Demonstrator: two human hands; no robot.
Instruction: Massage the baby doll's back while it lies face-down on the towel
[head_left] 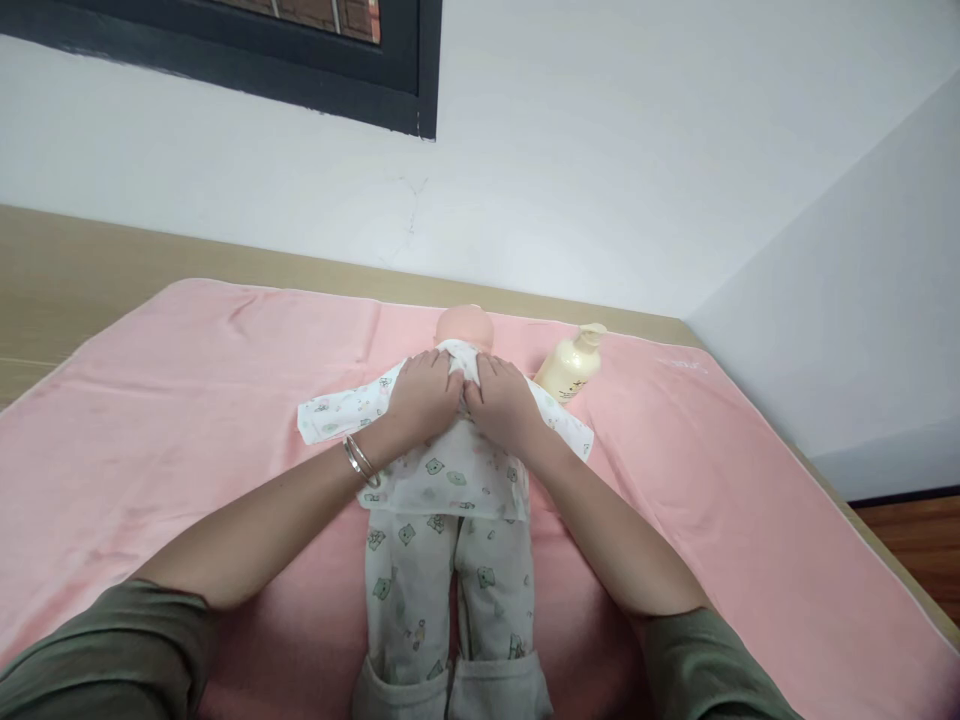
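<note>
A baby doll [465,326] lies stretched out on a pink sheet, its bare head pointing away from me. It wears a white shirt [457,475] with small green animal prints, sleeves spread to both sides, and matching trousers [412,590] with turned-up ends. My left hand [426,395] is closed on the shirt near the collar, on the left of the chest. Opposite it, my right hand [504,400] grips the shirt on the right, the two thumbs almost meeting. Cloth creases between the hands. My fingertips are partly hidden in the fabric.
A cream pump bottle [571,368] lies tilted beside the doll's right-hand sleeve. The pink sheet [187,420] covers most of a wooden surface [112,250]. A white wall [570,160] stands behind, with a dark-framed window [337,90] at upper left.
</note>
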